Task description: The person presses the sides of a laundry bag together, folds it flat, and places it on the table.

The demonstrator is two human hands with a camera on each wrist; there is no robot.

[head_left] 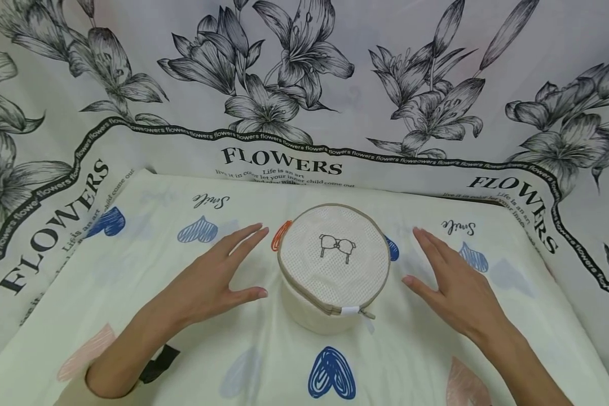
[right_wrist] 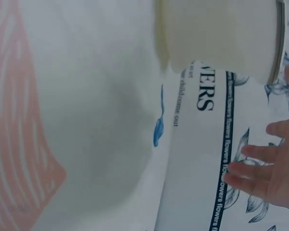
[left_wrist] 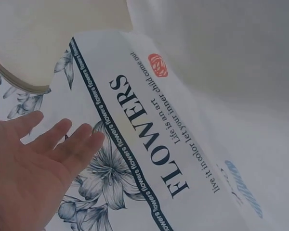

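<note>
A round cream zippered mesh laundry bag [head_left: 335,254], drum-shaped, stands upright on the cloth between both hands. Its flat lid carries a small line drawing, and a tan zipper rim runs around it, with the zipper pull [head_left: 367,314] at the front right. To its left is my left hand [head_left: 215,279], fingers extended and thumb apart, holding nothing. My right hand [head_left: 451,287] is spread on the opposite side, likewise apart from the bag. In the left wrist view the bag [left_wrist: 53,33] shows at upper left; in the right wrist view its side [right_wrist: 221,33] is at the top.
A pale cloth [head_left: 147,270] with printed hearts and "Smile" lettering covers the surface. Behind it and along both sides hangs a white curtain [head_left: 335,124] printed with lilies and "FLOWERS". A black patch [head_left: 159,363] shows beside the left forearm.
</note>
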